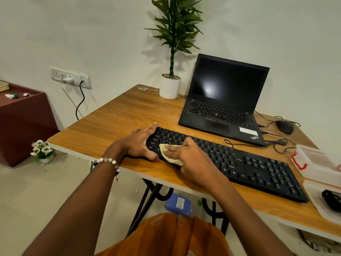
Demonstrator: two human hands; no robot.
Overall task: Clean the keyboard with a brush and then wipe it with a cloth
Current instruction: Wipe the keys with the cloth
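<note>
A long black keyboard (249,163) lies slantwise on the wooden table (114,119). My left hand (140,143) holds its left end, fingers spread over the far corner and thumb at the near edge. My right hand (186,156) presses a small pale yellow cloth (168,154) onto the keys at the left part of the keyboard, its fingers lying over the cloth. No brush can be made out for certain; a dark object (332,199) lies in a white tray at the right edge.
An open black laptop (225,100) stands behind the keyboard, a potted plant (170,85) left of it, a black mouse (285,126) with cables to the right. A clear plastic box (317,161) and a white tray (317,204) sit at the table's right end.
</note>
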